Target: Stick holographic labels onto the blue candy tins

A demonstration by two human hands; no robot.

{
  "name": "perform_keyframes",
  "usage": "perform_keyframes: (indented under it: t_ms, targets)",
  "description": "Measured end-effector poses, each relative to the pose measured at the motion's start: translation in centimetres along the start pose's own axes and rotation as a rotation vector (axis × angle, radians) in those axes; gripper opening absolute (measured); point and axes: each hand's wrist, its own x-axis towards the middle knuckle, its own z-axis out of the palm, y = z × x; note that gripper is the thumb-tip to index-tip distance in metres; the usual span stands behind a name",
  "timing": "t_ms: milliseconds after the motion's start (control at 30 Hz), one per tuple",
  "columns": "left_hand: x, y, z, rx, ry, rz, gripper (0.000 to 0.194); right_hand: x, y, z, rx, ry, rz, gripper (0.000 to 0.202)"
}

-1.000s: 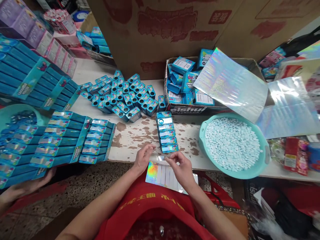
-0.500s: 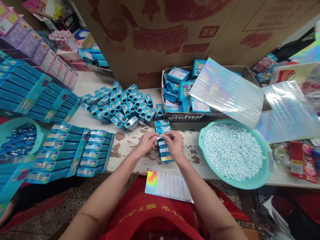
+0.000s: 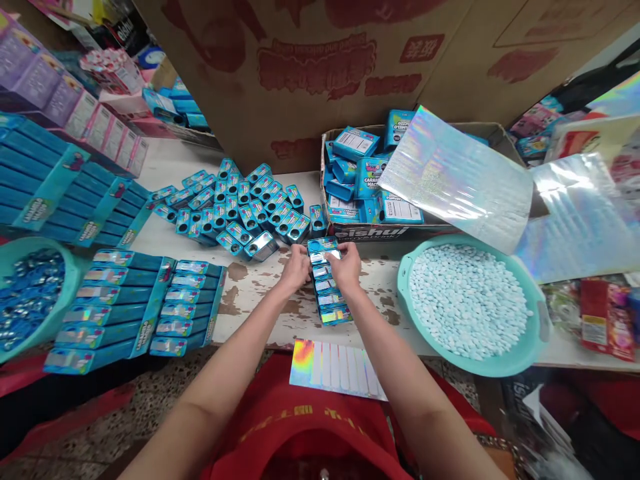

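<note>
The row of blue boxes (image 3: 327,290) lies on the bench (image 3: 265,303) in front of me, between my hands. My left hand (image 3: 298,268) is at its left edge, fingers curled narrow; my right hand (image 3: 347,268) rests over its right side near the far end, thumb on top. I cannot tell whether either pinches anything. Beyond stand loose blue boxes (image 3: 249,213) and an open carton (image 3: 370,233); to the right, a bowl (image 3: 475,368) of white pellets (image 3: 465,307). A shiny sheet (image 3: 333,368) lies nearest me.

Single head-worn cam, close above chipped white worktable (image 3: 250,283), facing forward and down; wearer's red garment (image 3: 320,427) at 6 o'clock, cardboard carton (image 3: 320,67) at 12.
</note>
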Motion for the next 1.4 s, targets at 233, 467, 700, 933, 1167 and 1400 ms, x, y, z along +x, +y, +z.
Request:
perform_keyframes:
  t_ms: [233,467,700,933,1167,1400]
  targets:
    - [-1.1,-0.2,-0.1,0.378,0.064,-0.12,0.014,0.1,-0.6,-1.3,0.074,0.02,-0.048,0.009]
    - [-9.8,-6.4,-1.7,0.021,-0.67,0.056,0.034,-12.0,-0.2,-7.0,0.126,-0.096,-0.466,0.009]
    - [-12.7,-9.7,0.7,-0.129,-0.469,-0.097,0.025,-17.9,5.8,-5.5,-0.13,-0.393,-0.548,0.022]
    - [-12.1,-8.9,0.9,-0.26,-0.421,-0.212,0.03,-17.6,8.0,-3.9,-0.46,-0.461,-0.807,0.027]
    - [-11.8,-8.4,1.8,-0.261,-0.366,-0.262,0.025,-17.8,8.0,-4.4,-0.556,-0.528,-0.839,0.01]
    - [-12.0,-7.4,1.0,-0.092,-0.229,-0.19,0.016,-16.6,1.6,-8.4,-0.206,-0.52,-0.488,0.012]
